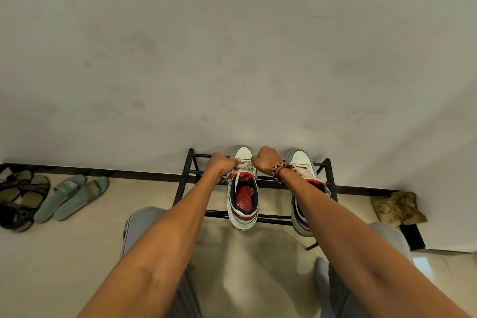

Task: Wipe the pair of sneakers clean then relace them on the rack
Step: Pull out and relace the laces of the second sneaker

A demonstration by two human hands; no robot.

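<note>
Two white sneakers with red and navy trim stand toes to the wall on a low black metal rack point(268, 219). The left sneaker point(242, 199) shows its red insole, and its pale lace point(244, 166) runs across the eyelets. My left hand point(222, 162) pinches one lace end on the left side of this shoe. My right hand point(265, 160), with a beaded band on the wrist, grips the other lace end on the right side. The right sneaker point(300, 162) stands laced beside it, partly hidden by my right forearm.
A pair of grey-green slides point(72, 197) and dark sandals point(18, 199) lie on the floor at the left. A crumpled brown cloth or paper point(397, 208) lies by the wall at the right. The wall rises directly behind the rack. My knees are below.
</note>
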